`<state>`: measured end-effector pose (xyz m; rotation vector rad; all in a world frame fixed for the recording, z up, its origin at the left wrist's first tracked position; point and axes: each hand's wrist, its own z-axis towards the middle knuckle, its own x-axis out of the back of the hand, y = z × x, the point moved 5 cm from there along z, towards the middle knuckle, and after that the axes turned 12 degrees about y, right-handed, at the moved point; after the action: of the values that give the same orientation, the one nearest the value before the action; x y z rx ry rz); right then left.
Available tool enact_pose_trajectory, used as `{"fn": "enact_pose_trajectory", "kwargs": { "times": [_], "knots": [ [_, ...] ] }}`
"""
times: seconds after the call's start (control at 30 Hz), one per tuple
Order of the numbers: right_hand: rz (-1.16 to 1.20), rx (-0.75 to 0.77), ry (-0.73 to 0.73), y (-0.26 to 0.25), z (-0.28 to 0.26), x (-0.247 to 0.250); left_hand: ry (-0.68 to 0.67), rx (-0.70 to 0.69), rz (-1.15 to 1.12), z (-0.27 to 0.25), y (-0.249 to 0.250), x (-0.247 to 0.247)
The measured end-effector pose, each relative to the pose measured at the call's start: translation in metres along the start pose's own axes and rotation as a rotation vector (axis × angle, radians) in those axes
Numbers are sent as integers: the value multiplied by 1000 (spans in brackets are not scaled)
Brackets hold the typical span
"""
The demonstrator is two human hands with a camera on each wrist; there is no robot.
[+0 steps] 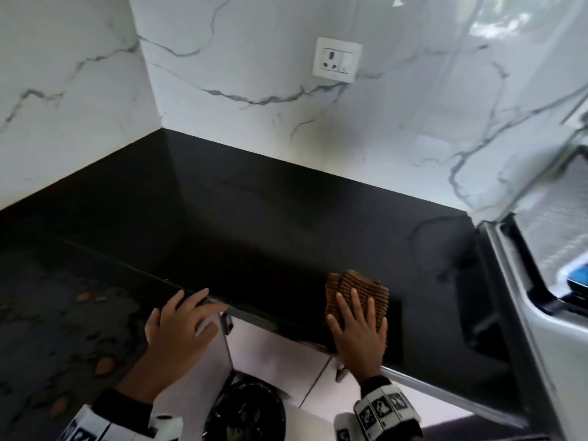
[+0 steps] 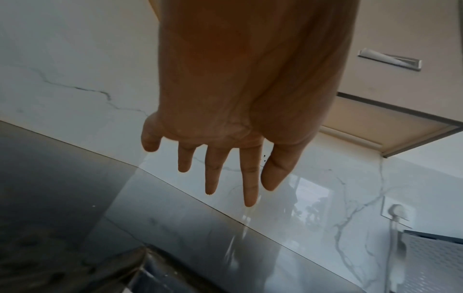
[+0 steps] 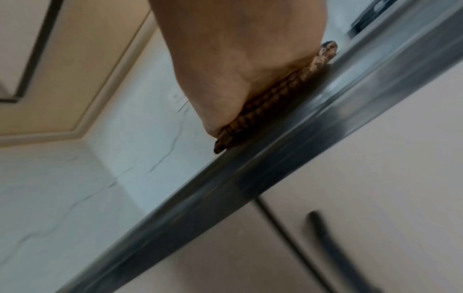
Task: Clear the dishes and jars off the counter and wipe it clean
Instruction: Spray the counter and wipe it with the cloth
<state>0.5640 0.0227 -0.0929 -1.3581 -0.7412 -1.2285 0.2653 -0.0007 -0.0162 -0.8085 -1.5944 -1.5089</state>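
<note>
Counter point(image 1: 286, 218) — black, glossy, running into a corner under white marble-veined walls point(image 1: 254, 74). No dishes or jars anywhere on the stretch I can see, so I judge the clearing part done and the wiping in hand.

Cloth point(image 1: 356, 291), brown and ribbed, lies flat near the front edge of the counter, right of centre. My right hand point(image 1: 358, 329) presses it down with straight, spread fingers — palm flat, nothing pinched or curled. In the right wrist view the cloth point(image 3: 265, 111) shows as a thin striped layer squeezed between the heel of my hand and the stone; that view is blurred.

My left hand point(image 1: 179, 326) hovers at the front edge to the left, fingers loose and splayed, holding nothing; whether the fingertips touch the rim I cannot tell. The left wrist view shows the same hand point(image 2: 240, 99) with fingers hanging straight above the shiny top.

Further out: a wall socket point(image 1: 337, 58) above the back edge, a white appliance point(image 1: 541, 281) against the counter's right end, a dark bin point(image 1: 245, 412) below between cupboard fronts, and brownish scraps point(image 1: 84, 296) on the mottled surface far left.

Next move, as I read it — keep the palm flat and sweep the cloth back toward the wall corner and leftward, with even pressure so it does not bunch. The back strip and the left reach look like what remains.
</note>
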Motion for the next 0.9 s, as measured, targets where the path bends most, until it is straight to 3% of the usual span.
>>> {"fn": "enact_pose_trajectory", "kwargs": {
  "times": [0.27,0.47,0.53,0.63,0.7,0.8,0.9],
  "knots": [
    [17,-372,280,168,-30,54,2,-92,39,-16,44,-12],
    [146,-569,442,204,-60,79,31,-138,51,-20,43,-13],
    [159,-578,468,193,-67,74,28,-148,68,-21,44,-15],
    [253,-320,455,144,-76,47,33,-131,62,-21,40,-13],
    [356,-175,350,93,-82,23,39,-137,53,-17,35,-13],
    [678,-57,31,15,-76,13,61,-157,64,-11,29,-14],
    [1069,-181,-157,-15,-57,36,79,-171,54,-8,21,-14]
  ]
}}
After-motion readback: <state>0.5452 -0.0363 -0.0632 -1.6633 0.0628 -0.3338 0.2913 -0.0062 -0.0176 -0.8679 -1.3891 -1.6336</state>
